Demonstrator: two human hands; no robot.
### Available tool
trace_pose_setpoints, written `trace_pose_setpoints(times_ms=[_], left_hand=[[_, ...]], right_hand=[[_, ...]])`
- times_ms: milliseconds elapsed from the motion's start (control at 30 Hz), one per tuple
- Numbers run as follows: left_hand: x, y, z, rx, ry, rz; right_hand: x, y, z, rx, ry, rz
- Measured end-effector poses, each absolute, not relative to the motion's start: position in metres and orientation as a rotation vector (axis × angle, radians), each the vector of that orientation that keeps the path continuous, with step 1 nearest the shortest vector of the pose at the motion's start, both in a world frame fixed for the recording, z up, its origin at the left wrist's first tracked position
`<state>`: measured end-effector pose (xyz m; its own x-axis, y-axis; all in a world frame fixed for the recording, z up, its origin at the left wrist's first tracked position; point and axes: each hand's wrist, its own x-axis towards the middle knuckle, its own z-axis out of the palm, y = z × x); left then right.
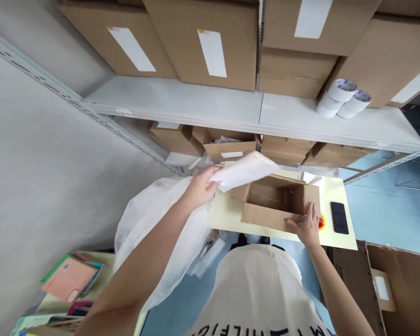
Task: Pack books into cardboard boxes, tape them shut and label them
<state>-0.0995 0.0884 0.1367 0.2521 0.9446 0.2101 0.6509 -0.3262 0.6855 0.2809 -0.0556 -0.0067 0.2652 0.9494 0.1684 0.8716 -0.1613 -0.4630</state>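
My left hand (203,185) pinches one end of a folded white sheet (248,170), thin and slightly glossy, held over the left side of an open cardboard box (271,217). Whether it is paper, plastic or foam I cannot tell. The box stands on a pale yellow table (227,217) with its flaps spread outward and no contents visible inside. On the box's right front corner lies my right hand (306,225), fingers stretched along the flap and thumb apart. Just beside it, partly covered, is a red and yellow round object (322,222).
A black phone (339,217) lies at the table's right end. Large white plastic bagging (154,210) bulges on the left. Behind, a metal shelf (196,100) carries cartons and white tape rolls (343,95). A big open carton (399,256) stands low right; folders (70,278) lie low left.
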Motion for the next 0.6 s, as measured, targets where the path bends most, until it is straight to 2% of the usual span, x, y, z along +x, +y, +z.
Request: trace_pose_setpoints(times_ms=[100,267,433,600], left_hand=[[-0.041,0.084,0.141,2.314,1.246,0.663],[0.03,0.087,0.109,2.401,1.191,0.328],[0.061,0.098,0.074,2.291,1.299,-0.036],[0.077,0.115,0.044,2.224,1.353,-0.202]], right_hand=[[0.293,-0.056,-0.027,-1.998,-1.589,0.383],[0.298,-0.05,-0.043,-1.979,-1.53,0.496],[0.302,-0.046,-0.045,-2.01,-1.539,0.565],[0.303,-0.044,-0.046,-1.981,-1.547,0.635]])
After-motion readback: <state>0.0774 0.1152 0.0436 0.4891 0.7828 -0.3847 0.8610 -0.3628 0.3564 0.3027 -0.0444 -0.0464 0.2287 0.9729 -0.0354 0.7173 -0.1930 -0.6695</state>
